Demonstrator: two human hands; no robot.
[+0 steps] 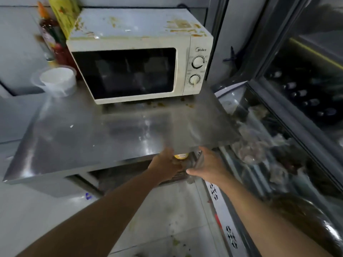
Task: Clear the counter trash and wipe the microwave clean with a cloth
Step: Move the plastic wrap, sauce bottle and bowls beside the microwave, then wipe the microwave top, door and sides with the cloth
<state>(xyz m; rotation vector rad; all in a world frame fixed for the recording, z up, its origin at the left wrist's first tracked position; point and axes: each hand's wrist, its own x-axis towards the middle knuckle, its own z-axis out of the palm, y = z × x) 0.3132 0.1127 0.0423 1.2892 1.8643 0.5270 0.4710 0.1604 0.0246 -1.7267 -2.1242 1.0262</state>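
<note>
The cream microwave (141, 58) stands at the back of the steel counter (78, 145), its door closed. Brown and yellow stains cover its top, mostly at the right rear. Food crumbs (186, 104) lie on the counter under its front right corner. Just below the counter's front right edge, my left hand (166, 163) and my right hand (208, 166) both grip a blurred dark bundle (182, 164) with a yellow patch on top. A grey piece of it sits against my right fingers. I cannot tell what the bundle is. No cloth is clearly in view.
Stacked clear and white plastic cups (56, 80) stand left of the microwave, with sauce bottles (49, 38) and a yellow packet (64, 14) behind them. A glass-topped freezer (263, 145) runs along the right. Bits of litter (176, 242) lie on the tiled floor.
</note>
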